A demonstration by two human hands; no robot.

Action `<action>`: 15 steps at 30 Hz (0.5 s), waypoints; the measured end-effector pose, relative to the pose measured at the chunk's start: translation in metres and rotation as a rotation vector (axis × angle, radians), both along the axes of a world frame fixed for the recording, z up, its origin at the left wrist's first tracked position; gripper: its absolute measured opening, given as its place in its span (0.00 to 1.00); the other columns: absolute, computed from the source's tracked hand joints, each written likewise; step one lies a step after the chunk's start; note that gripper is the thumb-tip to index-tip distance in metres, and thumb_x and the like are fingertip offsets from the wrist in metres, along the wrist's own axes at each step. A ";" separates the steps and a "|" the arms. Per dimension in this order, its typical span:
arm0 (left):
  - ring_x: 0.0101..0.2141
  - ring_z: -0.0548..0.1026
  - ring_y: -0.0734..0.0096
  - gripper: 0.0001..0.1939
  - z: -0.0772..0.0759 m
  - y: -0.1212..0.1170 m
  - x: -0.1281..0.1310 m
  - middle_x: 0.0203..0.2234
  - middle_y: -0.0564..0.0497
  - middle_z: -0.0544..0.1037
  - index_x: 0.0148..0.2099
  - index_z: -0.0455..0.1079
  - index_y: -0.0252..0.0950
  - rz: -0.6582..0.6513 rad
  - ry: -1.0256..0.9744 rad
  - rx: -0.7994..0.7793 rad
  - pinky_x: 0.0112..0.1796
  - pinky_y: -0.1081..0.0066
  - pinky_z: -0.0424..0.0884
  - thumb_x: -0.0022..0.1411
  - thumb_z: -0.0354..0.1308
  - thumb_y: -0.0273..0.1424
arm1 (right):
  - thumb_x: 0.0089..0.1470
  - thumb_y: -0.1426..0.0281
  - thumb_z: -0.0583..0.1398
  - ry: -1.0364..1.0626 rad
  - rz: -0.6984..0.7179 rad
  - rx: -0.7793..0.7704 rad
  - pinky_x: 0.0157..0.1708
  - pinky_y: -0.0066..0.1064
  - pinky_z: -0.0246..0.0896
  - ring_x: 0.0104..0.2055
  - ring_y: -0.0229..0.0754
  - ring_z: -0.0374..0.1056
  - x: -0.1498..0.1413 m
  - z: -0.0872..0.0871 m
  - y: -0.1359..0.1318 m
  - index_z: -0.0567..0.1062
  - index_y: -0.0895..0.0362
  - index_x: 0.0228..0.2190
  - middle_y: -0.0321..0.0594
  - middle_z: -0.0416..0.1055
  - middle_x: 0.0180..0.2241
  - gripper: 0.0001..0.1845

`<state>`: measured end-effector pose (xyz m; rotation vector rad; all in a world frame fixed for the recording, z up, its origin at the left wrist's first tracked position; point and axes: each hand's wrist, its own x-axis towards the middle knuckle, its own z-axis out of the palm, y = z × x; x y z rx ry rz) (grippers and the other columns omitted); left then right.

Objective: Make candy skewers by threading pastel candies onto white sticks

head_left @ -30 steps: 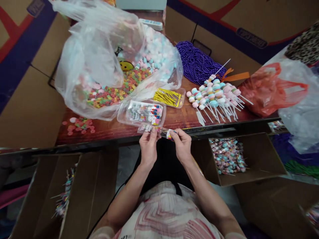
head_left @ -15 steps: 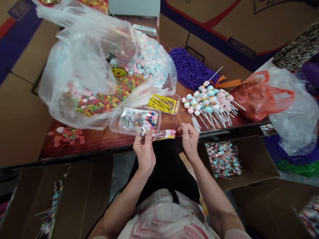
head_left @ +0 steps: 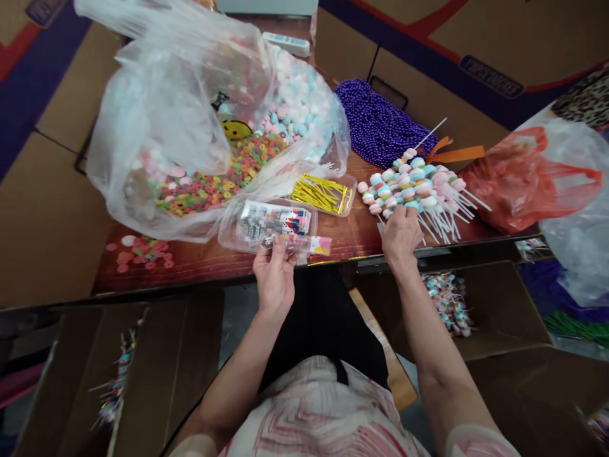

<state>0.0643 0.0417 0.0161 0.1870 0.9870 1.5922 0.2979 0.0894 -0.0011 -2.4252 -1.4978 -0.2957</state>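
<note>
Two hands apart | left hand (head_left: pixel 275 274) pinches a small clear printed sleeve (head_left: pixel 304 244) at the tabletop (head_left: pixel 200 260) edge: light, flimsy, slippery | right hand (head_left: pixel 401 233) rests on candy skewers (head_left: pixel 413 187), grip unclear; brittle candy, best held by the stiff sticks.

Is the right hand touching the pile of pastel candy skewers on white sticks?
Touching. In the head view the right hand lies on the skewer pile, its fingertips over the white sticks, no gap showing.
</note>
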 end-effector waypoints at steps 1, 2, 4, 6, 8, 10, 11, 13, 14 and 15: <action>0.30 0.77 0.75 0.20 0.000 0.001 -0.002 0.30 0.56 0.79 0.35 0.73 0.38 -0.006 -0.016 0.001 0.31 0.75 0.70 0.43 0.77 0.37 | 0.62 0.76 0.52 -0.001 -0.008 -0.012 0.26 0.33 0.44 0.30 0.42 0.63 0.000 0.000 0.002 0.74 0.61 0.40 0.50 0.67 0.40 0.11; 0.30 0.77 0.75 0.21 -0.001 0.002 -0.003 0.30 0.56 0.79 0.35 0.72 0.38 -0.009 -0.035 -0.001 0.30 0.75 0.70 0.42 0.77 0.37 | 0.62 0.76 0.52 0.005 -0.015 -0.015 0.27 0.33 0.44 0.30 0.42 0.63 0.000 -0.001 0.004 0.74 0.60 0.39 0.50 0.67 0.40 0.11; 0.28 0.77 0.75 0.21 0.000 0.004 -0.007 0.29 0.55 0.79 0.35 0.72 0.37 -0.011 -0.073 -0.019 0.29 0.75 0.69 0.42 0.77 0.37 | 0.61 0.75 0.53 0.032 -0.027 0.008 0.27 0.33 0.44 0.31 0.43 0.63 0.003 -0.002 0.007 0.74 0.60 0.38 0.50 0.68 0.39 0.10; 0.27 0.77 0.76 0.20 0.002 0.005 -0.011 0.28 0.54 0.79 0.35 0.72 0.37 -0.008 -0.099 -0.051 0.29 0.75 0.68 0.44 0.77 0.37 | 0.60 0.74 0.54 0.075 -0.008 0.070 0.29 0.34 0.48 0.35 0.47 0.63 0.005 -0.004 0.006 0.74 0.59 0.35 0.50 0.68 0.39 0.08; 0.27 0.77 0.75 0.18 0.004 0.006 -0.015 0.28 0.54 0.80 0.35 0.72 0.36 -0.002 -0.115 -0.087 0.29 0.76 0.68 0.47 0.75 0.36 | 0.59 0.73 0.56 0.139 0.056 0.162 0.33 0.36 0.54 0.38 0.49 0.64 0.005 -0.006 -0.001 0.73 0.58 0.32 0.49 0.69 0.37 0.06; 0.27 0.78 0.76 0.15 0.006 0.006 -0.019 0.27 0.53 0.80 0.35 0.72 0.36 0.007 -0.129 -0.114 0.29 0.76 0.68 0.50 0.74 0.34 | 0.57 0.72 0.57 0.249 0.149 0.277 0.38 0.38 0.57 0.38 0.49 0.64 0.000 -0.005 -0.017 0.73 0.56 0.30 0.46 0.70 0.34 0.06; 0.27 0.78 0.76 0.14 0.007 0.005 -0.020 0.27 0.53 0.80 0.35 0.72 0.35 0.011 -0.135 -0.121 0.29 0.76 0.68 0.51 0.73 0.34 | 0.57 0.72 0.57 0.325 0.201 0.337 0.39 0.38 0.58 0.37 0.48 0.65 -0.005 -0.004 -0.027 0.73 0.56 0.30 0.44 0.70 0.32 0.05; 0.27 0.78 0.76 0.13 0.007 0.004 -0.022 0.27 0.53 0.80 0.35 0.72 0.35 0.015 -0.142 -0.123 0.29 0.76 0.69 0.53 0.72 0.33 | 0.57 0.70 0.59 0.510 0.305 0.428 0.39 0.36 0.60 0.34 0.45 0.66 -0.019 0.001 -0.053 0.74 0.55 0.30 0.39 0.72 0.31 0.05; 0.27 0.78 0.76 0.12 0.007 0.003 -0.024 0.27 0.53 0.80 0.35 0.72 0.35 0.014 -0.143 -0.121 0.29 0.77 0.69 0.54 0.72 0.32 | 0.58 0.69 0.60 0.608 0.356 0.448 0.38 0.35 0.61 0.34 0.43 0.66 -0.028 0.004 -0.066 0.74 0.55 0.30 0.38 0.72 0.30 0.05; 0.27 0.78 0.76 0.11 0.007 0.002 -0.024 0.28 0.53 0.80 0.35 0.72 0.35 0.013 -0.143 -0.119 0.29 0.77 0.69 0.54 0.71 0.32 | 0.58 0.68 0.60 0.696 0.398 0.437 0.37 0.34 0.61 0.33 0.42 0.67 -0.036 0.007 -0.080 0.75 0.55 0.31 0.36 0.72 0.29 0.05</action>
